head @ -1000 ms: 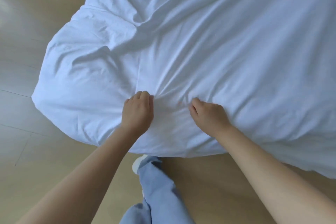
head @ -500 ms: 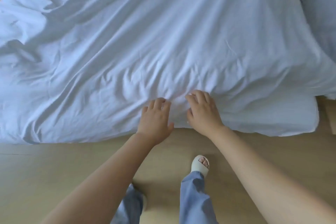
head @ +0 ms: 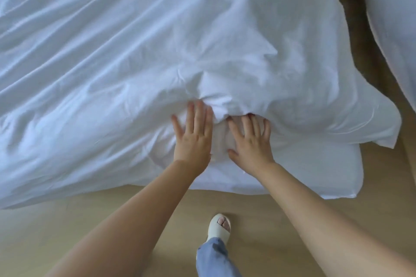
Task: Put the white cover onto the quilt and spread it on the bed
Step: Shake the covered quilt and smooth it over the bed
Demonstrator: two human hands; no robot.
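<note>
The white covered quilt [head: 139, 47] lies wrinkled across the bed and fills most of the view. Its near edge hangs over the bed's side. My left hand [head: 193, 137] lies flat on the cloth near that edge, fingers straight and spread. My right hand [head: 251, 144] presses flat right beside it, fingers straight, their tips under a bunched fold [head: 222, 101] of the cover. A corner of the quilt [head: 382, 132] sticks out at the right.
Light wooden floor [head: 78, 227] runs along the bed's near side. My foot in a white slipper [head: 219, 227] and a blue trouser leg stand below my hands. Another white bedding piece [head: 396, 18] lies at the top right, past a gap of floor.
I have stepped right along the bed. Both hands went from curled on the cloth to flat with straight fingers, pushing forward and bunching a fold ahead of the fingertips.
</note>
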